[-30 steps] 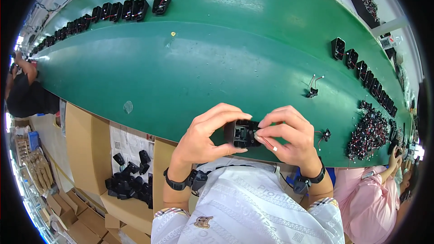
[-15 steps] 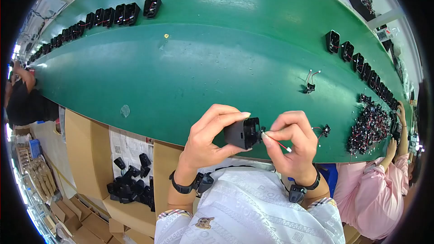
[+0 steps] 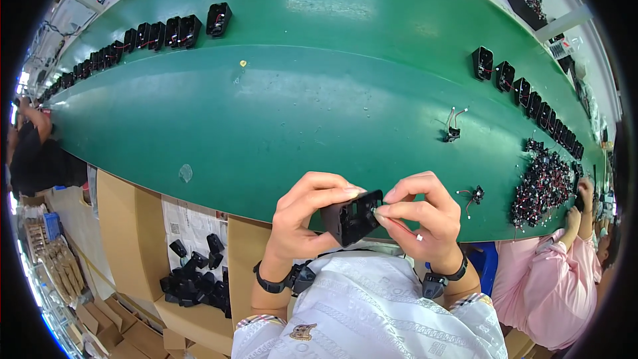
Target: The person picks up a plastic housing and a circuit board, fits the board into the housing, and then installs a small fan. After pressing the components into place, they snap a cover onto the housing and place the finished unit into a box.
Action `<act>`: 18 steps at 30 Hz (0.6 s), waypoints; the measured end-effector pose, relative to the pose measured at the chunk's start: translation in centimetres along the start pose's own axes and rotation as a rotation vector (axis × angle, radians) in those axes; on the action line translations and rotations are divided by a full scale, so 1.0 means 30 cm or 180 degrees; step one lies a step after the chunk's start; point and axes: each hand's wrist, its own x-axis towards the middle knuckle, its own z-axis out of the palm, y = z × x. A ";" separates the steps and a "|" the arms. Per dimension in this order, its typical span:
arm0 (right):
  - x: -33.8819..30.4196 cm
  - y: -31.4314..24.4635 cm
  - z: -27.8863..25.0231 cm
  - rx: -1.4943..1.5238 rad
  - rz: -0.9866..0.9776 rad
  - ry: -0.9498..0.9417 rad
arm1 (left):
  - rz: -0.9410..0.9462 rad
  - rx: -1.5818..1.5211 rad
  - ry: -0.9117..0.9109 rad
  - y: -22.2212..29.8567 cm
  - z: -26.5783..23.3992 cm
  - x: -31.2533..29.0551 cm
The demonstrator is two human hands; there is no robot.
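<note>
My left hand (image 3: 302, 214) grips a black plastic housing (image 3: 350, 221) over the near table edge, its open side tilted toward my right hand. At the housing's opening, my right hand (image 3: 425, 211) pinches a small wired part; the fingers hide most of it. A white connector (image 3: 419, 237) on a short lead pokes out below those fingers. Beyond, on the green table (image 3: 286, 113), lies a small black part with two leads (image 3: 452, 134). Another wired part (image 3: 476, 194) rests right of my right hand.
At right are a heap of wired parts (image 3: 541, 186) and a row of black housings (image 3: 505, 76); another housing row (image 3: 174, 31) runs far left. A cardboard box (image 3: 133, 239) holding black housings (image 3: 193, 279) stands below the table. A pink-sleeved person (image 3: 545, 286) works at right, another person (image 3: 43, 153) far left.
Both hands have come slightly nearer to me, and the housing is tilted more, showing its inside. My right hand has brought the wired part from beside the housing into its opening.
</note>
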 end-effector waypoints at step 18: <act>0.054 0.049 -0.048 0.0918 -0.0328 -0.0629 | -0.1557 -0.2466 -0.0462 -0.061 0.024 0.005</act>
